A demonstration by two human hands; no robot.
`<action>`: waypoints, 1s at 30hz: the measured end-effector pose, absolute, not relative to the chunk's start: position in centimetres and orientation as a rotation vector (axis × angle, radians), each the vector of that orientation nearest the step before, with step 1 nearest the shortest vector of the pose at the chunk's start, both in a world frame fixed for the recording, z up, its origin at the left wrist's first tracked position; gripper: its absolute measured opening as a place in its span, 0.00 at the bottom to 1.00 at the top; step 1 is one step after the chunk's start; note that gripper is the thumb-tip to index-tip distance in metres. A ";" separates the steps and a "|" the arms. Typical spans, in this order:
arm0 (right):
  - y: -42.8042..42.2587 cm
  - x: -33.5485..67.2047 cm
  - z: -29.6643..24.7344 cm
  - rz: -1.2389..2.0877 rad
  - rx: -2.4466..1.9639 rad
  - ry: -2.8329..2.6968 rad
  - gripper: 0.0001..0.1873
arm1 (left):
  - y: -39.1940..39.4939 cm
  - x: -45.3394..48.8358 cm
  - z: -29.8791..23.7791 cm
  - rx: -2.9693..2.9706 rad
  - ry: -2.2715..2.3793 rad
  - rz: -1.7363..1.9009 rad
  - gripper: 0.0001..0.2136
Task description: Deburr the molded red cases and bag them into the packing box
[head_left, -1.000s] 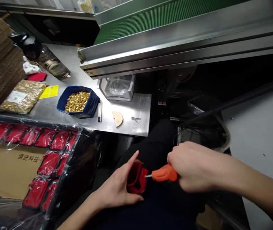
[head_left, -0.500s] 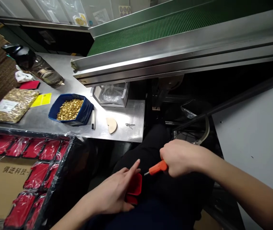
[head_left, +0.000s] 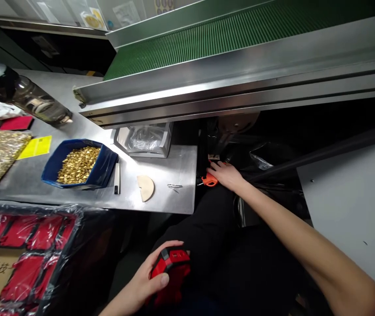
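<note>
In my left hand (head_left: 156,274), low over my lap, is a red and black plastic case (head_left: 174,267); the thumb presses its near side and the fingers wrap the far side. My right hand (head_left: 226,174) reaches forward past my knee, its fingers over an orange air blow gun (head_left: 209,179) with a thin metal nozzle pointing left. The gun lies close beside the right edge of the metal table (head_left: 187,162). Part of its body is hidden beneath my fingers.
On the table are a blue bin (head_left: 51,171) of gold-coloured small parts, a utility knife (head_left: 117,177), a half-round beige piece (head_left: 145,188), thin metal bits (head_left: 174,186) and a grey tray (head_left: 166,147). A green conveyor (head_left: 187,46) crosses above. Wrapped red cases (head_left: 23,276) fill a lined box at left.
My right hand has carried the air blow gun forward, away from my lap to the table's edge. My left hand has turned the red case, which now shows its black-trimmed end.
</note>
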State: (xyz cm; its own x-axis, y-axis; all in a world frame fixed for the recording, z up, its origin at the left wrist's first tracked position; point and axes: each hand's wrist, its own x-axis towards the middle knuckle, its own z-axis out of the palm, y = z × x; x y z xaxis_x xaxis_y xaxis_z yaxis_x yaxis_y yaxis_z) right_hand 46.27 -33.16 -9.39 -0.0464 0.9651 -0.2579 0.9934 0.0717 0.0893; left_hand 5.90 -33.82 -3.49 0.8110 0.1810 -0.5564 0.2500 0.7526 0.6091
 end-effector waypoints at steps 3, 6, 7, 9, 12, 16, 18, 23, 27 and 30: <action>-30.7 47.6 -12.5 -0.181 2.020 2.088 0.25 | -34.2 6.0 -4.0 0.595 0.654 0.078 0.35; -29.6 48.6 -14.3 -0.208 2.111 2.042 0.27 | -34.3 5.7 -4.3 0.565 0.716 0.114 0.38; -29.5 48.8 -14.6 -0.221 2.151 2.020 0.27 | -34.2 5.6 -4.3 0.569 0.739 0.113 0.38; -29.5 49.0 -14.9 -0.261 2.231 1.984 0.28 | -34.1 5.7 -4.2 0.569 0.772 0.111 0.38; -29.8 48.9 -14.1 -0.356 2.375 1.921 0.31 | -33.8 6.4 -3.8 0.549 0.823 0.140 0.34; -32.2 46.8 -10.0 -0.459 2.708 1.659 0.28 | -33.1 8.2 -3.6 0.406 0.855 0.263 0.30; -34.5 43.9 -7.0 -0.572 2.816 1.553 0.26 | -32.8 9.2 -3.6 0.329 0.858 0.334 0.29; -41.5 31.3 -2.0 -2.279 2.456 1.398 0.25 | -32.9 11.3 -4.3 0.386 0.891 0.469 0.22; -44.2 24.6 -2.6 -2.844 2.790 0.672 0.37 | -32.7 12.3 -5.2 0.625 0.787 0.374 0.22; -45.0 24.6 -3.6 -2.942 3.031 0.153 0.37 | -30.4 13.3 -6.0 1.083 0.731 0.356 0.25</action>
State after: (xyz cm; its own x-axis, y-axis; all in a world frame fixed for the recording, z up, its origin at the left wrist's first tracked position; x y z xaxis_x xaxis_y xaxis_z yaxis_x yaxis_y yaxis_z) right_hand 24.60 -45.04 -3.58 0.2876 0.6537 -0.6999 -0.5776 -0.4646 -0.6712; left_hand 13.30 -30.36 -5.98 0.7170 0.5955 -0.3624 0.0822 0.4441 0.8922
